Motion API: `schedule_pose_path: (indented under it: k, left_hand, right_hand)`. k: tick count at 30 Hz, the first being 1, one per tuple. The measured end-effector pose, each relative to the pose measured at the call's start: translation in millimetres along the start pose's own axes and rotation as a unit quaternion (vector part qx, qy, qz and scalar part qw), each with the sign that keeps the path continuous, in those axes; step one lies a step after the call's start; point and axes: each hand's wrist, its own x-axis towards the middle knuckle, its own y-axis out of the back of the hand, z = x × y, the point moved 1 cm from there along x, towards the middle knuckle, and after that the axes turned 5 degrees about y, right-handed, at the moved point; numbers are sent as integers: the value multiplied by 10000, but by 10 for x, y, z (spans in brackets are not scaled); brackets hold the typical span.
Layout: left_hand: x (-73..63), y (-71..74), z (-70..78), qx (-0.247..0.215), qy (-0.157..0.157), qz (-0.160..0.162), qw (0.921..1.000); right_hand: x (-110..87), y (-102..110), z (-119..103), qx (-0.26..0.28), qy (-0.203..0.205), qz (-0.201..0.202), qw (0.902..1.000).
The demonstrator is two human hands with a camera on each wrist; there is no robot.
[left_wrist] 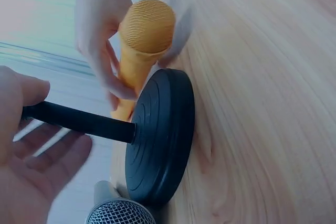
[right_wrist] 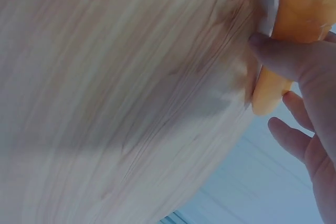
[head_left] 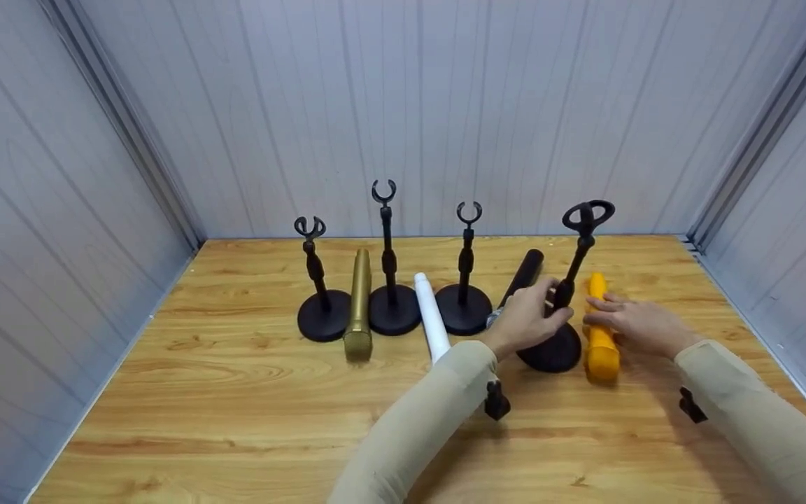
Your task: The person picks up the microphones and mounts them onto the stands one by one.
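My left hand (head_left: 525, 318) grips the pole of a black desktop microphone stand (head_left: 574, 269), thumb on one side and fingers on the other. The stand's round base (left_wrist: 160, 137) is close to the table, and its ring-shaped clip at the top holds nothing. Just right of that stand lies an orange microphone (head_left: 600, 343), its mesh head toward me. My right hand (head_left: 644, 325) holds its body between thumb and fingers, as the right wrist view shows. A black microphone with a silver mesh head (left_wrist: 121, 213) lies beside the stand's base, partly hidden behind my left hand in the head view.
Three more black stands with open clips, a left one (head_left: 324, 315), a taller one (head_left: 389, 280) and a middle one (head_left: 466, 280), stand along the back. Between them lie a gold microphone (head_left: 359, 301) and a white microphone (head_left: 431, 315). Pale panel walls (head_left: 403, 119) enclose the wooden table (head_left: 235, 420).
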Motion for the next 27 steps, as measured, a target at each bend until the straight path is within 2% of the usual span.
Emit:
schedule_pose_path:
  k: [5, 9, 13, 17, 20, 24, 27]
  left_hand:
    - [-3, 27, 11, -100, -258, 43, 9996]
    - [-48, 75, 11, 99, -528, 6, 9986]
    - [-142, 138, 17, 282, -813, -100, 9962]
    - [-277, 201, 33, 378, -994, -231, 9941]
    - [-414, 253, 36, 458, -1010, -378, 9931]
    - [-628, 342, 16, 479, -993, -548, 9924]
    - [-790, 421, -10, 491, -1122, -503, 9912]
  right_hand:
    - [27, 78, -4, 60, 90, 584, 9982]
    - [68, 200, 3, 34, 166, 1000, 9948]
    - [102, 336, 2, 128, 110, 1234, 9922]
    - [137, 480, -24, 348, -42, 1471, 9885]
    - [171, 628, -80, 483, -151, 1769, 9829]
    - [257, 862, -218, 631, -87, 2254, 9722]
    - [350, 1027, -357, 880, 5, 2559, 9627]
